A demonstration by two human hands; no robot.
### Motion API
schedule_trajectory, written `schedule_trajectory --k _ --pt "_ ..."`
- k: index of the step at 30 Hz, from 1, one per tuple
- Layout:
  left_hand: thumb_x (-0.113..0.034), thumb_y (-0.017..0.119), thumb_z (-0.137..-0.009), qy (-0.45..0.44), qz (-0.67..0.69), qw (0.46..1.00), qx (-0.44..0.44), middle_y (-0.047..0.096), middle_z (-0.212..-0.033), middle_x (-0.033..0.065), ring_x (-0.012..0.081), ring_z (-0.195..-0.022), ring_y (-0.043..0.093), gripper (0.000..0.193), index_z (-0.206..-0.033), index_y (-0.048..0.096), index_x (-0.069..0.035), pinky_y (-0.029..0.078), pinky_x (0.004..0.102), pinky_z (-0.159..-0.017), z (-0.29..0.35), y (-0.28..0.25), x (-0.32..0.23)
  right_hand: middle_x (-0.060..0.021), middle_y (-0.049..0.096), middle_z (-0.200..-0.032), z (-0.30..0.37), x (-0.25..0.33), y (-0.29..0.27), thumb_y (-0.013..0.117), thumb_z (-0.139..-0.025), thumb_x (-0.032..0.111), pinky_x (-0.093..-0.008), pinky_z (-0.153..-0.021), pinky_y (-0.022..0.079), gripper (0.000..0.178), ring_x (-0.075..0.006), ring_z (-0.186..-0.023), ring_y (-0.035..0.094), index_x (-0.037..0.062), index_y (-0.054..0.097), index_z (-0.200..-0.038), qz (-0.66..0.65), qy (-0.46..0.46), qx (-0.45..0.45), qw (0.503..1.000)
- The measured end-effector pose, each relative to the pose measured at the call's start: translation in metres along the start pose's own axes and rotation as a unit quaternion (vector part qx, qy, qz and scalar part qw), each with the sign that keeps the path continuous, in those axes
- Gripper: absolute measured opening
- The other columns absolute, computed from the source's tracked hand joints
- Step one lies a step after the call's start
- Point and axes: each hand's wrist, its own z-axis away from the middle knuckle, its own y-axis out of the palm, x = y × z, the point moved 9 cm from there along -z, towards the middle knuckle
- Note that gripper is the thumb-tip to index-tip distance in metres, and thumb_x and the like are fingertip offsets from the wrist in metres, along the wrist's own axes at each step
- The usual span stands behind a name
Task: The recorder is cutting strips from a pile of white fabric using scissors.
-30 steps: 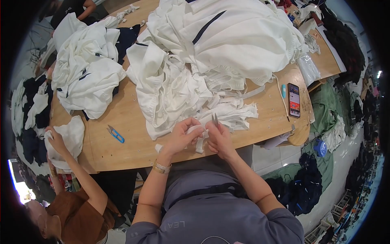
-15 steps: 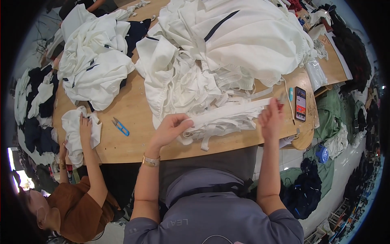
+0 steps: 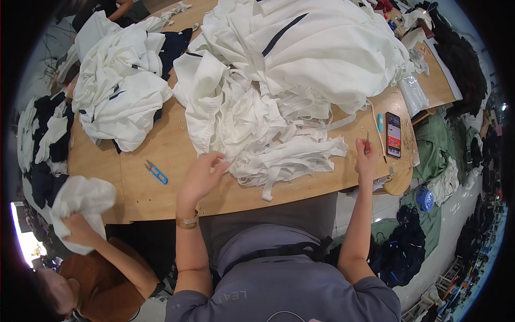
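My left hand (image 3: pixel 203 175) is at the left edge of a heap of white fabric strips (image 3: pixel 300 155), with finger and thumb apart and nothing seen between them. Right of the heap, my right hand (image 3: pixel 366 159) is closed around a pair of thread snips (image 3: pixel 367 137). Only their narrow metal tip shows above the fingers; the rest is hidden in the grip. Behind the strips rises a big pile of white garments (image 3: pixel 332 59) with dark stripes and gathered edges.
Blue-handled snips (image 3: pixel 156 172) lie left of my left hand. On the right are a phone (image 3: pixel 393 135), a turquoise marker (image 3: pixel 380 122) and a white cord (image 3: pixel 375 126). A second white garment pile (image 3: pixel 123 86) stands at left. Beside me a co-worker's hand (image 3: pixel 83 231) holds white cloth (image 3: pixel 86 201).
The long white strip stretched between my hands has left them. My left hand has moved left and opened; my right hand is slightly lower. The co-worker has lifted the white cloth off the table.
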Motion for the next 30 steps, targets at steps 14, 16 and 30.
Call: schedule_trajectory --k 14,16,30 --pt "-0.015 0.062 -0.076 0.128 0.044 0.989 -0.062 0.058 -0.071 0.0072 0.0176 -0.067 0.057 0.018 -0.091 0.061 -0.005 0.044 0.0291 -0.060 -0.035 0.067 -0.072 0.0093 0.038 -0.060 0.055 0.035 0.066 0.057 -0.084 0.014 -0.0171 -0.046 0.021 0.011 0.0003 -0.053 0.030 0.0026 0.057 -0.083 -0.151 0.035 0.086 0.984" --pt "-0.017 0.063 -0.076 0.150 -0.018 0.984 -0.089 0.057 -0.068 0.0081 0.0205 -0.067 0.057 0.018 -0.090 0.062 -0.005 0.045 0.0311 -0.062 -0.029 0.089 -0.070 0.0100 0.038 -0.060 0.069 0.041 0.081 0.057 -0.084 0.013 -0.0167 -0.046 0.021 0.010 0.0007 -0.053 0.029 0.0027 0.057 -0.082 -0.154 0.032 0.115 0.981" --pt "-0.017 0.064 -0.074 0.084 0.007 0.986 -0.142 0.056 -0.068 0.0087 0.0227 -0.069 0.056 0.021 -0.083 0.052 -0.003 0.044 0.0323 -0.062 -0.068 0.025 -0.055 0.0109 0.034 -0.057 0.090 0.092 0.127 0.057 -0.082 0.007 -0.0164 -0.046 0.020 0.012 0.0006 -0.051 0.028 0.0027 0.057 -0.094 -0.191 -0.001 0.248 0.950"
